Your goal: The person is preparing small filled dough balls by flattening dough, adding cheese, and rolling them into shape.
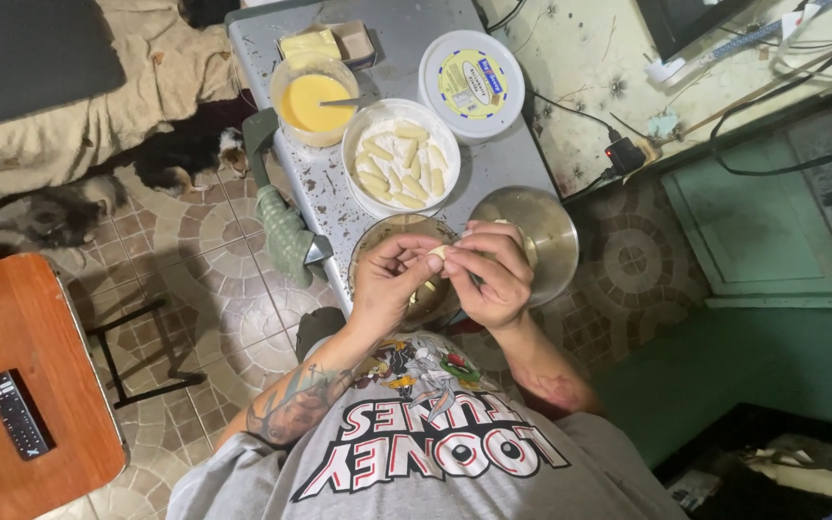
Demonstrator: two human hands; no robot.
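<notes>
Small pale dough piece (pixel 439 253) sits pinched between fingers of both hands, held up over the brown-rimmed bowl (pixel 377 241) at the near bench (pixel 493 164) edge. Left hand (pixel 392 279) & right hand (pixel 493 274) meet at the fingertips, fingers together, clamped on the piece. Just right of the fingers: steel bowl (pixel 546 226). Beyond them, white bowl (pixel 400 159) w/ a heap of finished pale rolls (pixel 402 169), then a cup of yellow batter (pixel 315 99) w/ spoon, a lidded round tub (pixel 471 85), butter block (pixel 308 44) further back. Green cloth (pixel 281 226) hangs off the bench's left side. Risk, imo: piece is soft & tiny, too hard a squeeze could split it, or a slip drops it into the bowl or onto the tile floor (pixel 204 289), where an animal (pixel 180 154) lies.
</notes>
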